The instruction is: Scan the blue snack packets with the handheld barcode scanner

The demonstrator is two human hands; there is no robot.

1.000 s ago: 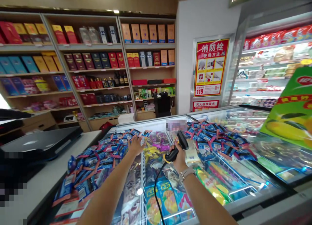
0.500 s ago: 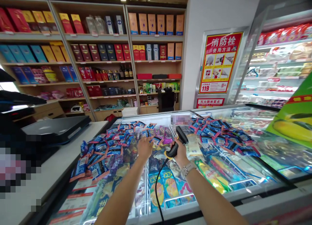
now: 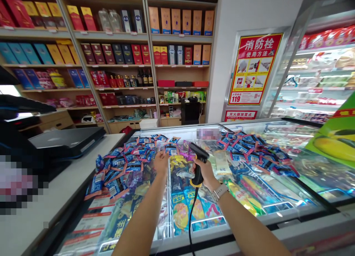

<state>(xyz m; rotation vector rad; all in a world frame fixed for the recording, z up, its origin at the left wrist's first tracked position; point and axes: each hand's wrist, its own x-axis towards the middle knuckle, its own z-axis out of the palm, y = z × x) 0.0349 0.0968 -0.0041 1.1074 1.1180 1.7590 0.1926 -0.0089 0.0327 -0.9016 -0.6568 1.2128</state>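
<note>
My right hand [image 3: 205, 170] is wrapped round the handle of a black barcode scanner [image 3: 198, 163] with yellow trim. Its head points away to the upper left, and its cable [image 3: 192, 215] hangs down towards me. My left hand [image 3: 161, 161] is closed, fingers curled, above the glass freezer top [image 3: 191, 128]. Whether anything is inside those fingers is hidden. Just beyond it lies a small blue-and-pink packet [image 3: 172, 149] with its barcode facing up. Many similar packets [image 3: 134, 152] are spread to the left, and another heap of packets [image 3: 249, 149] lies to the right.
Under the glass are bagged frozen goods [image 3: 181, 211] and wire dividers. A counter [image 3: 69, 174] with a dark flat device [image 3: 66, 141] runs along the left. Shelves of boxed bottles [image 3: 119, 56] stand behind, with a red fire-hydrant sign [image 3: 255, 69] on the wall.
The scanner has turned more upright, its head swinging left. My left hand has drawn slightly back, and the packet beside its fingertips no longer shows there. The view has shifted slightly.
</note>
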